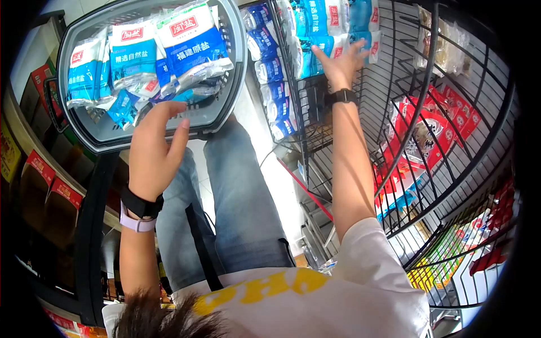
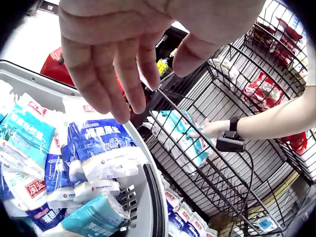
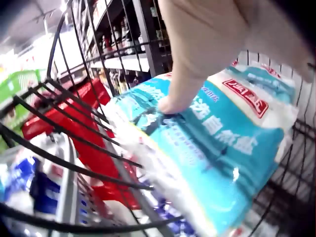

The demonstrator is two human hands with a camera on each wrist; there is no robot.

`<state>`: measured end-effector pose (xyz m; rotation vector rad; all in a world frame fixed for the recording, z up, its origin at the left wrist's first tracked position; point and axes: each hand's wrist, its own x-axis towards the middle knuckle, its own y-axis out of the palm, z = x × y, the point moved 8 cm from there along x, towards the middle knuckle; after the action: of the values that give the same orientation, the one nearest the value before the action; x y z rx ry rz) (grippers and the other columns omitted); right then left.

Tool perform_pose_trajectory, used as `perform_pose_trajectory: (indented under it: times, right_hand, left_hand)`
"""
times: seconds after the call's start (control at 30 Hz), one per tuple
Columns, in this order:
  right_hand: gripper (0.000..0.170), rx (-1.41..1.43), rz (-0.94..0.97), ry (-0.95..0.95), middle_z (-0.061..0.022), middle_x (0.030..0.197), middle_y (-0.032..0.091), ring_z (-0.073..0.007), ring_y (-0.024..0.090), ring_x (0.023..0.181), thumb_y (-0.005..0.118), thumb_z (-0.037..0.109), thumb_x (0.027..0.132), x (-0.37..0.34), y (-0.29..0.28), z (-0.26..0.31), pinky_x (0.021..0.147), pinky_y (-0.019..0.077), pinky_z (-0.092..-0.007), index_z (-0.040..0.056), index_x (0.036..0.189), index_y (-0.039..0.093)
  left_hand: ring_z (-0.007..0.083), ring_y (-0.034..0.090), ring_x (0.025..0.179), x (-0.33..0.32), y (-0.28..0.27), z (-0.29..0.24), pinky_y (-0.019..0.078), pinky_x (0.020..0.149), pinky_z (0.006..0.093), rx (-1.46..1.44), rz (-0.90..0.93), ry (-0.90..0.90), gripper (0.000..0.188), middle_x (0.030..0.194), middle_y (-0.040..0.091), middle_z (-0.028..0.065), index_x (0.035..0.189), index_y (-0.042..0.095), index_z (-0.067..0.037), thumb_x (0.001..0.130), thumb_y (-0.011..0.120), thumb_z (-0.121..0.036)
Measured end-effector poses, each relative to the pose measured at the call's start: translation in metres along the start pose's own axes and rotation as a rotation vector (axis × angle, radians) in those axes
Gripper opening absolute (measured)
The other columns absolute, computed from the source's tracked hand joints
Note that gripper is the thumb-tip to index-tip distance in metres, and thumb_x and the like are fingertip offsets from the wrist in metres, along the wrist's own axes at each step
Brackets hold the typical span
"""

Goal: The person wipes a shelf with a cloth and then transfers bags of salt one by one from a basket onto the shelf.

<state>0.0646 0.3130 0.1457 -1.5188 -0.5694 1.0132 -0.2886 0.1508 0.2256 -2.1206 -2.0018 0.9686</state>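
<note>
My right hand (image 1: 341, 63) reaches into a black wire rack (image 1: 389, 107) with its fingers spread over turquoise-and-white salt bags (image 1: 315, 48). In the right wrist view its thumb touches the turquoise front of the top salt bag (image 3: 212, 138). My left hand (image 1: 153, 152) hovers at the near rim of a grey shopping basket (image 1: 241, 73), fingers loosely bent and holding nothing. Inside the basket lie several salt bags, among them a blue-and-white salt bag (image 1: 194, 48) and a turquoise one (image 1: 132, 56).
Small blue salt bags (image 1: 270, 70) stand in a column between basket and rack. Red packages (image 1: 422, 129) fill another part of the rack, and a clear bag of brownish goods (image 1: 445, 42) hangs farther back. Dark shelving (image 1: 67, 225) runs along the left side.
</note>
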Motion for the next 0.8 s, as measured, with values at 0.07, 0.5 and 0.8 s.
perform_pose_trajectory:
  times: [0.07,0.5,0.8]
  right_hand:
    - [0.127,0.111,0.201,-0.410,-0.0321,0.140,-0.002,-0.0411,-0.003,0.132,0.079,0.043,0.058,0.032,0.046,0.004,0.107,0.0170,-0.0457,-0.0040,0.135,-0.011]
    - [0.122,-0.196,0.197,-0.354,-0.0301,0.141,-0.001,-0.0458,-0.001,0.130,0.076,0.048,0.060,0.025,0.053,0.020,0.107,0.0056,-0.0479,-0.0004,0.137,-0.004]
    - [0.093,0.214,-0.084,-0.296,-0.0347,0.138,-0.004,-0.0406,0.002,0.132,0.064,0.028,0.076,-0.023,-0.004,0.039,0.108,0.0097,-0.0370,-0.0100,0.134,0.003]
  left_hand:
    - [0.0261,0.059,0.089,0.001,0.001,0.003,0.0432,0.078,0.0324,0.016,0.004,0.010,0.019,0.094,0.061,0.0141,0.098,0.057,0.001,0.082,0.053,-0.007]
    - [0.0256,0.056,0.088,0.010,-0.007,0.082,0.0422,0.077,0.0320,0.065,-0.113,-0.106,0.024,0.096,0.059,0.0150,0.101,0.055,0.000,0.081,0.056,-0.013]
    - [0.0402,0.028,0.120,0.059,-0.016,0.216,0.0234,0.102,0.0428,0.265,-0.355,-0.393,0.089,0.125,0.031,0.0289,0.127,0.023,0.008,0.063,0.073,-0.028]
